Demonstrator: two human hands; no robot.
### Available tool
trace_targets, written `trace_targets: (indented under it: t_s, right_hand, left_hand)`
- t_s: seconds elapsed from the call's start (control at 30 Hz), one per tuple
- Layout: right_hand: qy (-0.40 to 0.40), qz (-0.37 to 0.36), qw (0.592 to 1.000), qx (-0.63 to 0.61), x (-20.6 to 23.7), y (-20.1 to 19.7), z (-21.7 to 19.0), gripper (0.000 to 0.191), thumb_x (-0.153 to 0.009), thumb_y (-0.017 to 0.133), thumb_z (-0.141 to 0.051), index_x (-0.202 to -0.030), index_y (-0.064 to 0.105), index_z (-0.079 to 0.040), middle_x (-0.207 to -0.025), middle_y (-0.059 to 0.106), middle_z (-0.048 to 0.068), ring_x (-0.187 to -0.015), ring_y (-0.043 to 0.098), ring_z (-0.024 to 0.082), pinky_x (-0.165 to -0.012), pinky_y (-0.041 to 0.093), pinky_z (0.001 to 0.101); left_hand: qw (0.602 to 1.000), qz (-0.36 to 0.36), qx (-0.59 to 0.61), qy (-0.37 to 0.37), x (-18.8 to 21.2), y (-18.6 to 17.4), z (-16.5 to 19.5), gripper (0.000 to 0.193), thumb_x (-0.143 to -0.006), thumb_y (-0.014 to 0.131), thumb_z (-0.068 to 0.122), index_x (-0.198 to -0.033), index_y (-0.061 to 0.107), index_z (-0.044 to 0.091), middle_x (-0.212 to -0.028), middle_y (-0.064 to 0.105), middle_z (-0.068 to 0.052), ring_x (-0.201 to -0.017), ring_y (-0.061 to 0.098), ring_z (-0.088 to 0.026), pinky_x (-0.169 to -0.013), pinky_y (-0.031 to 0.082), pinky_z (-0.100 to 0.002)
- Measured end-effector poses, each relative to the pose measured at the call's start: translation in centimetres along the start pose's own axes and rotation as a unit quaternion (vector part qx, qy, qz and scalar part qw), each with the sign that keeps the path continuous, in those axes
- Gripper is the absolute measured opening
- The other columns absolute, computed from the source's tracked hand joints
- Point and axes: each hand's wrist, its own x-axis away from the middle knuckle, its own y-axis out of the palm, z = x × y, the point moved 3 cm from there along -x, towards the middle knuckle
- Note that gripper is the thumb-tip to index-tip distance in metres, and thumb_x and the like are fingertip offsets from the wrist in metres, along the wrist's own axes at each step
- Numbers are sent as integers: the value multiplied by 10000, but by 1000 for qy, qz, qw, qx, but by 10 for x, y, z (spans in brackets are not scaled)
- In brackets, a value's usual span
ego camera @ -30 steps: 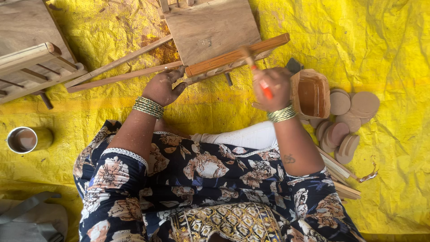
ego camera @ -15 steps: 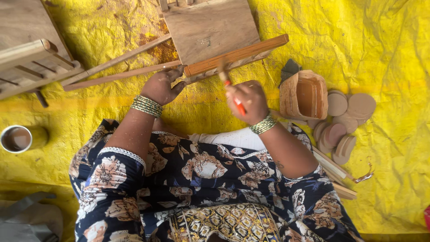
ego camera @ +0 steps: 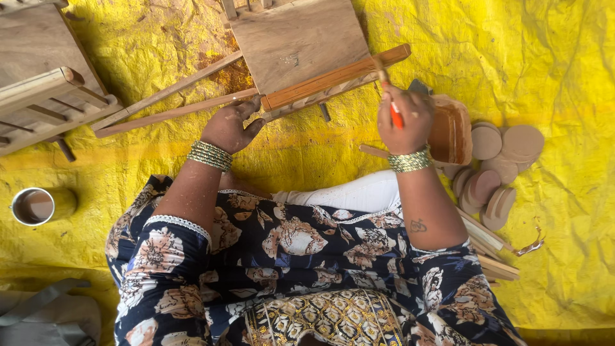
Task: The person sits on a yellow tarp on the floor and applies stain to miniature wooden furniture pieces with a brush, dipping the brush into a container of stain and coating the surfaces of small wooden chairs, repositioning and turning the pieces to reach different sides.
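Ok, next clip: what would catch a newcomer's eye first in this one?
The bright yellow sheet covering the ground, with a person seated on it in a dark floral dress. At top centre the right hand holds a red-handled brush against a reddish-brown wooden strip, which the left hand steadies at its near end. A pile of round wooden discs lies at right, and a metal cup stands at left.

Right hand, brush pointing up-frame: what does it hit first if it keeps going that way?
Most likely the stained wooden bar: the right hand aims its red-handled brush at it, bristles about on its edge. Depth unclear, so contact is uncertain.
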Motion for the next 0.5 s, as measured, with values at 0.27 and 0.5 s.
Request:
trace_targets:
  t_s: [0.27, 0.5]
  right_hand:
    - [-33, -96, 988, -114, 1, -9, -31, 99, -931, 720, -56, -1023, 694, -80, -923, 728, 99, -838, 690, 277, -795, 524, 408]
    - [-72, -103, 981, -150, 5, 15, -39, 123, -940, 744, -56, -1060, 721, -69, -873, 734, 81, -767, 660, 255, -733, 499, 406]
  left_hand:
    - [1000, 1, -1, 5, -1, -3, 5, 535, -953, 700, 279, -1434, 583, 78, -1232, 714, -159, -1159, 653, -362, -969, 539, -440]
    - [1000, -10, -12, -12, -1, 1, 0, 510, -958, 708, 309, -1400, 605, 77, -1201, 725, -165, -1127, 680, -345, -957, 549, -443]
